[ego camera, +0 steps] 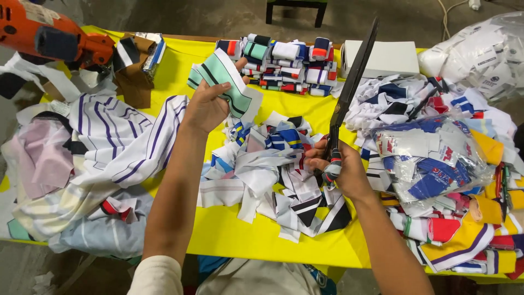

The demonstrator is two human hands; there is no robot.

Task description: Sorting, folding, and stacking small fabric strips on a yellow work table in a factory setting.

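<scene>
I see my left hand (206, 106) raised over the bench (229, 229), fingers closed around a folded mint-green striped strip (224, 82). My right hand (341, 169) grips the handles of long black scissors (349, 90), blades shut and pointing up. Between them lies a heap of striped fabric scraps (273, 169); folded rolls (284, 63) are stacked beyond.

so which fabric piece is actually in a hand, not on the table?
The mint-green piece with dark stripes, gripped in the left hand above the yellow table. The striped scraps lie loose; the right hand holds scissors.
</scene>
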